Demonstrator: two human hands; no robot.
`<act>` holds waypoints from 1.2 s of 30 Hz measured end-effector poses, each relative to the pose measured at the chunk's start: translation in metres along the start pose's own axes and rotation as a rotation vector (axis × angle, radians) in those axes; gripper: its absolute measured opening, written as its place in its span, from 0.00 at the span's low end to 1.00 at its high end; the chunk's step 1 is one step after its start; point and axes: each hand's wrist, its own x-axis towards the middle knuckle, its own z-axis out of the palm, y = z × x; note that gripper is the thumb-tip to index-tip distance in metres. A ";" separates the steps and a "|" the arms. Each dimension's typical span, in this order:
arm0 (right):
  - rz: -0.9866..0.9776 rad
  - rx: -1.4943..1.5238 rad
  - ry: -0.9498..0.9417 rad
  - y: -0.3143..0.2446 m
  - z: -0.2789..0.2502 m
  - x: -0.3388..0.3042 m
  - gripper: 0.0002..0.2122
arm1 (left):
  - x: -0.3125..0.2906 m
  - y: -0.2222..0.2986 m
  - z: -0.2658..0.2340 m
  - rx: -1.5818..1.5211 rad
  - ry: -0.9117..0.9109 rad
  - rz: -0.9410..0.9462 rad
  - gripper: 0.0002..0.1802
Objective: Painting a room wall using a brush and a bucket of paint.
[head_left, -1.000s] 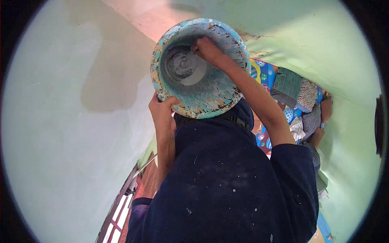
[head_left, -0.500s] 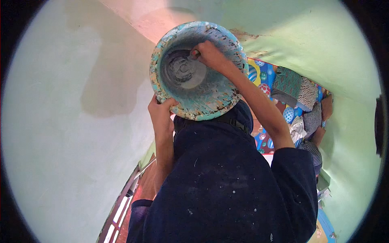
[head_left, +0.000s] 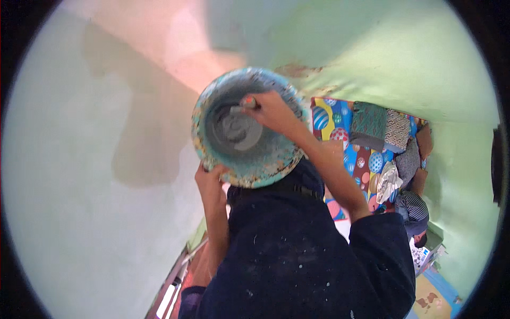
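Note:
A turquoise plastic basin (head_left: 276,162), its rim crusted with old paint and plaster, is held up in front of me, with its open side towards me. Wet grey paste (head_left: 244,133) lies on its bottom. My left hand (head_left: 211,178) grips the near left rim, thumb on the inside. Inside the basin, my right hand (head_left: 273,112) is closed round a short-handled tool (head_left: 249,101) with a reddish handle end. The tool's working end is blurred, so I cannot tell its exact kind.
A pale wall (head_left: 69,186) with a large damp-looking patch (head_left: 149,143) stands on the left. To the right, a colourful ball-patterned mat (head_left: 375,162) carries folded cloths (head_left: 368,122) and a crumpled white bag (head_left: 389,183). A person in striped clothing (head_left: 410,207) is at the lower right.
The basin and both hands sit lower in the view, the basin slightly further left. My right hand has shifted within the basin, and more of the tool's handle shows.

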 end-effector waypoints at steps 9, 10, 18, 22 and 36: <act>0.347 0.391 0.403 -0.020 -0.087 -0.053 0.10 | -0.008 -0.010 -0.015 -0.062 0.048 -0.027 0.26; 0.327 0.571 0.518 -0.032 -0.097 -0.055 0.08 | -0.010 -0.010 -0.016 -0.007 0.074 -0.046 0.27; -0.031 0.298 0.899 -0.026 -0.174 -0.050 0.08 | -0.019 -0.010 -0.007 0.067 0.118 0.008 0.30; -0.284 0.072 0.911 -0.014 -0.222 -0.029 0.09 | -0.017 -0.017 -0.020 -0.025 0.150 -0.023 0.30; 0.756 1.479 1.182 0.190 -0.114 -0.097 0.12 | -0.037 -0.021 -0.010 -0.244 0.440 -0.037 0.31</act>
